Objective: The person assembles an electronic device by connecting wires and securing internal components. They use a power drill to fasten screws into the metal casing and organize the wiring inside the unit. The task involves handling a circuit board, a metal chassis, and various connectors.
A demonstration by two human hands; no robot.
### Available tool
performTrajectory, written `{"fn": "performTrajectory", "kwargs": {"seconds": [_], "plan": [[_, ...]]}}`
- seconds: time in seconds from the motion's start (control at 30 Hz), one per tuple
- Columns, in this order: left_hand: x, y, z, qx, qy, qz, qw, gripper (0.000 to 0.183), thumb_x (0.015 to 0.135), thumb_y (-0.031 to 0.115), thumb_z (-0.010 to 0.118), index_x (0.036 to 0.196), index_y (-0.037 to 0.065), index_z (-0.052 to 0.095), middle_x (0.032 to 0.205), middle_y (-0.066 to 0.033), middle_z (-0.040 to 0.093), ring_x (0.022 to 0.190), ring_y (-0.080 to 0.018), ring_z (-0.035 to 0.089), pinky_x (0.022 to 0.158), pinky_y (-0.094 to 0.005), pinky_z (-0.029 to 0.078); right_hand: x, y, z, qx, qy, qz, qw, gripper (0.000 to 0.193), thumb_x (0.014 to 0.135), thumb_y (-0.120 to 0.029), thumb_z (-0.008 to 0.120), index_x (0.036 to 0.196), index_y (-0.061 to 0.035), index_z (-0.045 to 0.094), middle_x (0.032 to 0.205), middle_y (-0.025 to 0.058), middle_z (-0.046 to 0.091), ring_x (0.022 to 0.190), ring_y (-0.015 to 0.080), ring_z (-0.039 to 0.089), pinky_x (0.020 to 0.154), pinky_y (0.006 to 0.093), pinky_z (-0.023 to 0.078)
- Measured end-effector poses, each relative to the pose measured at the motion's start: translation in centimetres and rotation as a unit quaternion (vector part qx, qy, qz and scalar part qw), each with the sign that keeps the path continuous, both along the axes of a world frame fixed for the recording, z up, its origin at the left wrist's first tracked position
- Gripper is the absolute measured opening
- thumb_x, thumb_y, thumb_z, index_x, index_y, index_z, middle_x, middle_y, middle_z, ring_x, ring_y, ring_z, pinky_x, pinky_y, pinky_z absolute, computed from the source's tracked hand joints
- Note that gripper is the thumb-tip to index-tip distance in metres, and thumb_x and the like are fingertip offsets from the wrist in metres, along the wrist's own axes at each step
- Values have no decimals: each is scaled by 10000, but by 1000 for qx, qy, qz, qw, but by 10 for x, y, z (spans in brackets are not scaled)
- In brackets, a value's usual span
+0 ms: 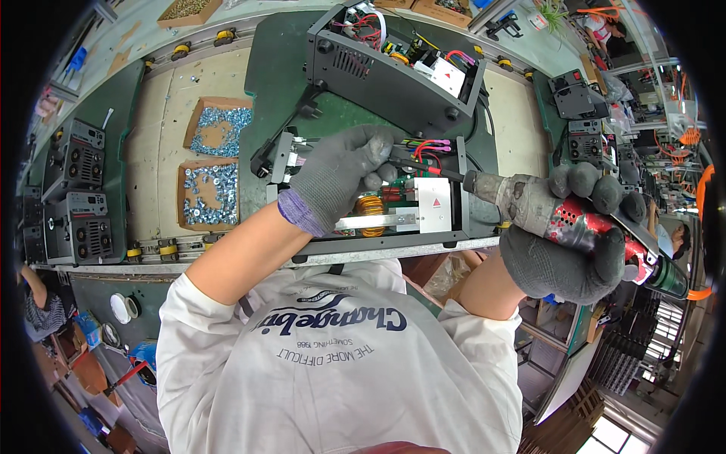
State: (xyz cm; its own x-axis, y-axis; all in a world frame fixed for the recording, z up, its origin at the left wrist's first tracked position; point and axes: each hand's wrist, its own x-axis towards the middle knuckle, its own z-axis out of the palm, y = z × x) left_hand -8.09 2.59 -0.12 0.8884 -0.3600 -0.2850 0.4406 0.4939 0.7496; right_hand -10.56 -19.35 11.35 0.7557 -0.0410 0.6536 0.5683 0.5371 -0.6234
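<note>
My left hand (342,174), in a grey glove, rests inside an open dark metal electronics case (454,231), fingers curled around the bit of the driver near coloured wires and a circuit board. My right hand (576,240), also gloved, grips a red and grey power screwdriver (563,216) held sideways, its bit pointing left into the case. Inside the case lie an orange copper coil (370,206) and a white block with a red mark (432,203).
A second open case (393,72) sits farther back on the green mat. Two cardboard trays of silver screws (210,193) lie to the left. Finished dark units (76,189) stand at far left, more at right (586,129). Another person (673,234) works at the right.
</note>
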Motion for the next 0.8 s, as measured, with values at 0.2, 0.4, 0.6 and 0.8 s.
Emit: {"fn": "performTrajectory", "kwargs": {"seconds": [0.2, 0.4, 0.6, 0.8], "plan": [[-2, 0, 5, -7, 2, 7, 1000, 378, 997, 98, 564, 1316, -92, 493, 1151, -181, 644, 780, -88, 540, 602, -155, 451, 1, -2, 0, -2, -12, 14, 1000, 406, 867, -227, 602, 1243, -75, 572, 1045, 109, 612, 985, 289, 536, 822, 444, 448], [-2, 1, 3, -38, -11, 5, 999, 468, 991, 249, 649, 1304, -82, 539, 1046, -110, 692, 758, -87, 578, 602, -172, 468, 4, -2, 3, 27, 10, 3, 1000, 389, 845, -235, 613, 1186, -52, 573, 1002, 101, 604, 947, 278, 542, 796, 432, 453], [-2, 1, 4, -77, -14, 1, 997, 500, 978, 173, 637, 1372, -78, 459, 1261, -206, 618, 776, -75, 535, 610, -151, 447, 11, -8, 2, 45, 16, -15, 999, 421, 861, -258, 607, 1259, -131, 559, 1014, 103, 648, 885, 303, 587, 755, 423, 484], [-1, -1, 4, 37, -14, -1, 999, 412, 1013, 145, 590, 1367, -55, 524, 1132, -107, 692, 757, -73, 585, 640, -173, 490, 5, -9, 4, 40, 12, -54, 998, 417, 868, -265, 601, 1254, -113, 556, 1028, 109, 648, 877, 296, 597, 739, 405, 496]]}}
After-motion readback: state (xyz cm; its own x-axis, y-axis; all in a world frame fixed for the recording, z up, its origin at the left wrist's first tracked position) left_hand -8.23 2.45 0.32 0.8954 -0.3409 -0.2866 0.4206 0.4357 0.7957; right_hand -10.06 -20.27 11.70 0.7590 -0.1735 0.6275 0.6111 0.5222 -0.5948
